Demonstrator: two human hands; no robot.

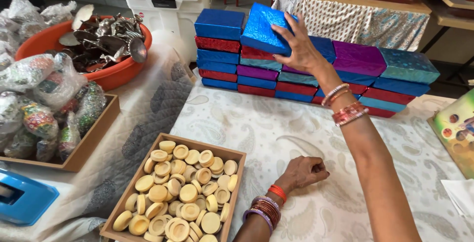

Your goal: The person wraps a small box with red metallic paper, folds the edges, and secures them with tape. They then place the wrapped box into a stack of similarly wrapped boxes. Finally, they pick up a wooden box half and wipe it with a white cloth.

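The right hand [298, 44] grips the tilted blue box [264, 28] above the box stack [316, 76] at the surface's far edge; the left hand [302, 172] rests fisted, nearer.

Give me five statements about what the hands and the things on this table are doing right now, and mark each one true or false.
1. The right hand grips a blue foil-wrapped box at the top of the box stack. True.
2. The left hand lies flat and open inside the wooden tray. False: it is closed in a fist on the patterned tablecloth, beside the wooden tray.
3. The wooden tray holds round pale wooden discs. True.
4. The orange basin holds wrapped boxes. False: it holds shiny metal pieces.
5. Both wrists wear bangles. True.
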